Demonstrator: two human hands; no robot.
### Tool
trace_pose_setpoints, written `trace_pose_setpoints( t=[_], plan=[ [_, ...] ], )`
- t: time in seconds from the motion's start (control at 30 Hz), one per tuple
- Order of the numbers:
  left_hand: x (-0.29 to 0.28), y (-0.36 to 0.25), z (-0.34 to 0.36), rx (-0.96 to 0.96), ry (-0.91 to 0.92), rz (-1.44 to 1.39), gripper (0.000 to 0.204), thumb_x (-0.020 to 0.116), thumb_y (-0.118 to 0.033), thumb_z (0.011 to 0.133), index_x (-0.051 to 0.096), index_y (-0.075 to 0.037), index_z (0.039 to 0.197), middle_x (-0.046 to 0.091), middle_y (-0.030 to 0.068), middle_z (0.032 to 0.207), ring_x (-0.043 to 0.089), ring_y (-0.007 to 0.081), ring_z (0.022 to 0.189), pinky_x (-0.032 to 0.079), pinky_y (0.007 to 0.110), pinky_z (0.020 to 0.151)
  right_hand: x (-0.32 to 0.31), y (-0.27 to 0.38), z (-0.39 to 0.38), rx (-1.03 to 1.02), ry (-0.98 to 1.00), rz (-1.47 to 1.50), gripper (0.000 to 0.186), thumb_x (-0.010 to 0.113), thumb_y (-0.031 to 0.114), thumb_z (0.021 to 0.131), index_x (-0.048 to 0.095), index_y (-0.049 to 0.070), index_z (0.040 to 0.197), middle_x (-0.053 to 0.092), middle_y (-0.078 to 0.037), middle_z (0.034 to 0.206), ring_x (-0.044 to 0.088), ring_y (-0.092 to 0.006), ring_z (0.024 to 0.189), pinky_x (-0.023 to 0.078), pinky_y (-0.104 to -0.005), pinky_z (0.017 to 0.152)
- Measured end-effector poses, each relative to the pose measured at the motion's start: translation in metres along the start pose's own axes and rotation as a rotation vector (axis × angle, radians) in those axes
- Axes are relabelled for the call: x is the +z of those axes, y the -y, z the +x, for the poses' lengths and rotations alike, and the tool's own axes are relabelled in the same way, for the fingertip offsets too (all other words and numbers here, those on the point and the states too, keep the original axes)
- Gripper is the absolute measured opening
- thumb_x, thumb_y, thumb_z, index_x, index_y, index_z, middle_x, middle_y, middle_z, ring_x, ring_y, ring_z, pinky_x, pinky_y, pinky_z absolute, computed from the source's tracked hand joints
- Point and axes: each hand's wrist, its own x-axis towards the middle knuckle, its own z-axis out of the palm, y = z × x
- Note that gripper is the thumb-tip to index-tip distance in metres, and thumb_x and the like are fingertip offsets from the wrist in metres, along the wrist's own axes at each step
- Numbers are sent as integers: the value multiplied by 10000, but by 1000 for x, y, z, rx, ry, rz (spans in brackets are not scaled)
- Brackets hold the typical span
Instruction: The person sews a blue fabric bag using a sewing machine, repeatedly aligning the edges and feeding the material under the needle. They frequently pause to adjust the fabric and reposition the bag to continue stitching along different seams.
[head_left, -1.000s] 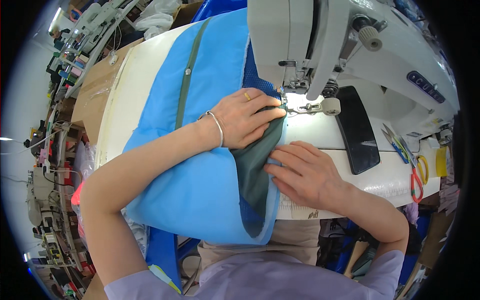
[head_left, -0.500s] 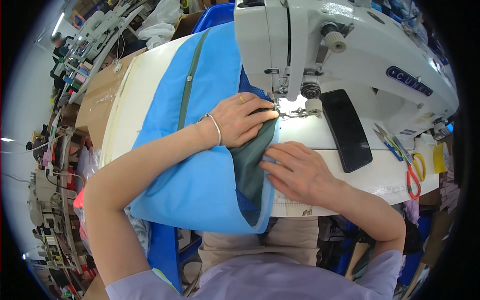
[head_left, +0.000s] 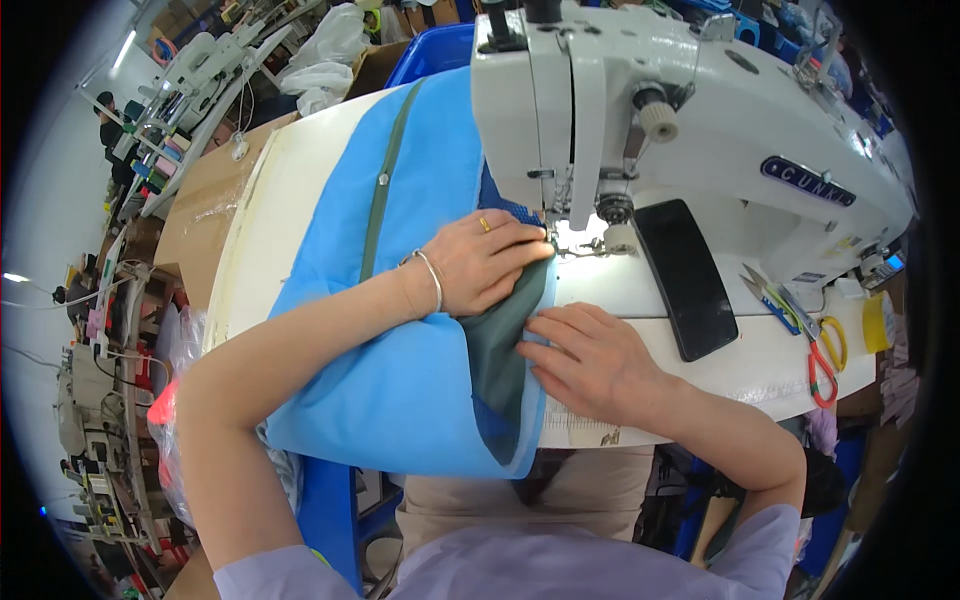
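A light blue fabric piece with a dark green strip lies on the white sewing table. My left hand, with a ring and a bracelet, presses the fabric flat, fingertips right beside the presser foot of the white sewing machine. My right hand lies flat on the fabric's edge nearer me, fingers spread and pointing left. Neither hand grips anything; both rest on the cloth.
A black phone lies on the machine bed to the right. Scissors with red and yellow handles and a yellow tape roll sit at the far right. A cardboard box is to the left; a blue bin stands behind.
The view has shifted so the machine sits closer to the centre. Both hands stay on the fabric at the needle, my right hand having slid slightly left along the edge.
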Motion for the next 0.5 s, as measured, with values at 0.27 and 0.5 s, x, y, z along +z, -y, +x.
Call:
trace_pose_setpoints(
  t=[0.27,0.5],
  plan=[
    [7,5,-2,3,15,-36,514,650,-143,838,641,-123,1352,604,114,1352,592,335,1088,490,453,1040,0,-2,0,-4,20,-3,321,796,85,746,705,19,1047,647,-137,1126,626,-288,1061,536,-407,905],
    [1,9,-1,10,30,-46,491,646,-130,850,646,-138,1341,595,120,1376,596,343,1129,502,443,1029,4,-1,0,11,-8,-23,345,801,84,743,701,46,1071,648,-123,1134,628,-292,1065,538,-407,892]
  ],
)
